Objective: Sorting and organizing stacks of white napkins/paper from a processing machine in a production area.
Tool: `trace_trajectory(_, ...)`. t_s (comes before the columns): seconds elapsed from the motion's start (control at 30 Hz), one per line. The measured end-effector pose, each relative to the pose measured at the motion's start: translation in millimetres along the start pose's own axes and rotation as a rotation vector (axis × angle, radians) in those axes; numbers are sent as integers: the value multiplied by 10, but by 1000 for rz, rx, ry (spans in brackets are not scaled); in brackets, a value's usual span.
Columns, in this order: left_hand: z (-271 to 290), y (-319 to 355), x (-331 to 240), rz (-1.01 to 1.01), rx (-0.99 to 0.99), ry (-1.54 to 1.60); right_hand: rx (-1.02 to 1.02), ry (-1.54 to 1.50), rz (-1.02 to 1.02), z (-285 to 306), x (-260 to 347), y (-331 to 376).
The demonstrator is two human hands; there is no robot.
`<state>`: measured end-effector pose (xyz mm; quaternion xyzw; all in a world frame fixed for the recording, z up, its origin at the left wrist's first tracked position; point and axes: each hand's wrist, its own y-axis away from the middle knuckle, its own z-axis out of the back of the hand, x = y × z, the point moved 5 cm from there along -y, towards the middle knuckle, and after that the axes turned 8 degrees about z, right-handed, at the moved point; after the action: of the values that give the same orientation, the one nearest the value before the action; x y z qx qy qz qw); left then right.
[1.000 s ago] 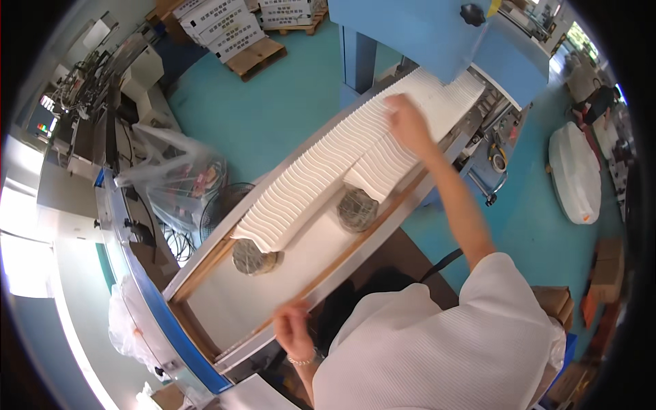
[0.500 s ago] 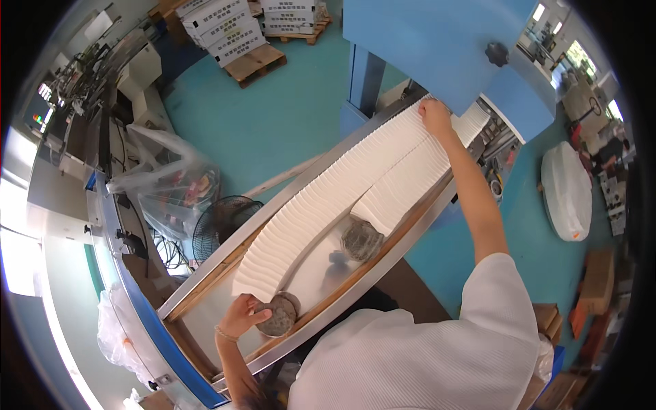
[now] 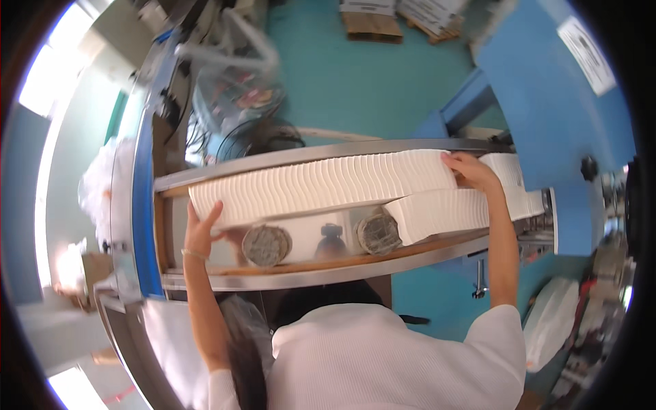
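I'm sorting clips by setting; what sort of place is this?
Probably a factory workshop: a big blue machine stands at the end of a long trough holding rows of thin white pieces, and a wooden pallet sits on the floor beyond.

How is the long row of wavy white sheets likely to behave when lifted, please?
The long row of wavy white sheets would probably sag or part mid-span, showing many thin layers. It may hold together better if squeezed lengthwise: the left hand and right hand are at opposite ends.
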<state>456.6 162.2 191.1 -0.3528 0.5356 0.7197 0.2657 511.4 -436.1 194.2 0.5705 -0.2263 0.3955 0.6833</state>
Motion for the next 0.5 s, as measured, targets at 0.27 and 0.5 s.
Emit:
trace_trajectory(0.27, -505, -39, 138, -61, 153, 213, 97, 34, 372, -654, 67, 19)
trace_trajectory(0.5, -400, 69, 100, -129, 181, 352, 21, 10, 434, -613, 56, 160)
